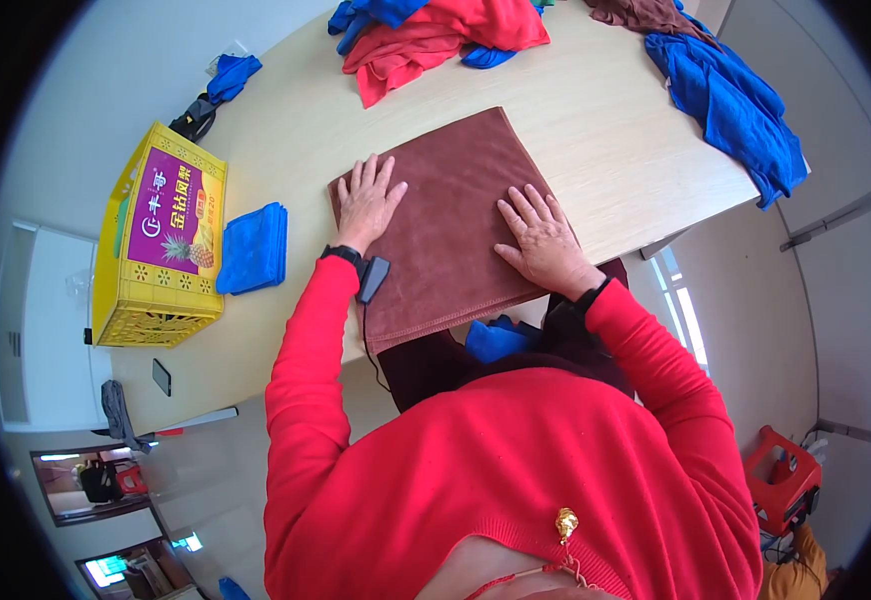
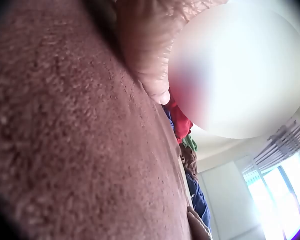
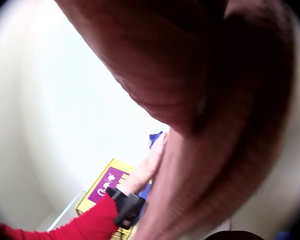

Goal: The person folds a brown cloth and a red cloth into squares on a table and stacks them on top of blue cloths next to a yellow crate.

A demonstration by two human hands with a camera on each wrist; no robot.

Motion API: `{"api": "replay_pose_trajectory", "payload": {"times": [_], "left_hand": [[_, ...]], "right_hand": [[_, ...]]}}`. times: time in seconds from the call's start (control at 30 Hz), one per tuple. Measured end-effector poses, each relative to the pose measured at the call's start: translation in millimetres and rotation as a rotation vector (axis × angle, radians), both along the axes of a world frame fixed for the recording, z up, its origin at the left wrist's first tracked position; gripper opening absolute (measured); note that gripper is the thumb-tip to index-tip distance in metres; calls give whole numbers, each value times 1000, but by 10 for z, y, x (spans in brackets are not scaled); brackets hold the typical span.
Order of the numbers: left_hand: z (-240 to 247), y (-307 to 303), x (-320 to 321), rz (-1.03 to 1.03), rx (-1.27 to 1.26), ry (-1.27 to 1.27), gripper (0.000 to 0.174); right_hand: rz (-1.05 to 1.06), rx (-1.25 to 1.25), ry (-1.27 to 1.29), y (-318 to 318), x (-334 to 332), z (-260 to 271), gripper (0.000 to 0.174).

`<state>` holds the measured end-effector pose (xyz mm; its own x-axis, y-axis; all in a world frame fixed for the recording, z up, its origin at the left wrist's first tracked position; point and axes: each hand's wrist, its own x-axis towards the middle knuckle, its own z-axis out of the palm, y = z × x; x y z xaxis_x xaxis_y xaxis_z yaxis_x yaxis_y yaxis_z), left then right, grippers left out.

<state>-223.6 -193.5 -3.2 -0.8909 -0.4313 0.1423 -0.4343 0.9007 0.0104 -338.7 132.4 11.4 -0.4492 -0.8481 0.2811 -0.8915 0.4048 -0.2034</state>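
Note:
A brown towel [image 1: 446,210] lies spread in a flat rectangle at the table's front edge, its near hem reaching the person's lap. My left hand [image 1: 367,207] rests on its left side with fingers straight and slightly spread. Over on the right side, my right hand [image 1: 546,240] lies palm down with its fingers extended. In the left wrist view the thumb [image 2: 150,75] touches the fuzzy brown cloth [image 2: 85,135]. The right wrist view shows the right hand [image 3: 155,65] dark and close above the towel [image 3: 190,175].
A yellow crate [image 1: 161,240] stands at the left with a folded blue cloth [image 1: 254,250] beside it. Red and blue cloths [image 1: 446,40] are heaped at the back. A blue cloth [image 1: 726,110] hangs over the right edge. A phone [image 1: 162,377] lies near the left corner.

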Motion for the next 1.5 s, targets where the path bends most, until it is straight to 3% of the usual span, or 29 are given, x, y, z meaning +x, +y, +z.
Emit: {"api": "replay_pose_trajectory", "payload": {"times": [0.1,0.13,0.2,0.27,0.37,0.53,0.63,1.03,1.2,1.23,1.37,1.5], "left_hand": [[-12,73,136,-18,15,11,65],[-25,68,179,-3,34,12,64],[-66,75,203,8,52,18,64],[-110,81,178,23,30,32,64],[-64,108,150,33,12,43,64],[-8,138,155,73,14,28,64],[-60,130,190,97,23,26,64],[-29,107,192,184,61,71,66],[-27,97,250,174,134,75,66],[-42,125,246,171,171,74,65],[211,763,458,-18,65,56,65],[52,1114,808,-37,74,18,64]], "right_hand": [[170,297,-217,-61,-263,316,64],[169,297,-216,-162,-379,389,64],[220,370,-487,-478,-611,527,66],[193,73,-283,-822,-616,369,66],[141,18,-97,-1379,-490,187,66],[48,61,-90,-1821,-457,-72,68],[-69,58,15,-1787,-727,-207,69],[-275,116,-70,-1200,-1232,-140,70],[-250,201,109,-885,-885,-59,72],[-173,120,93,-869,-657,-57,71],[38,12,-9,-682,196,-1,68],[23,-27,25,-554,305,-173,67]]}}
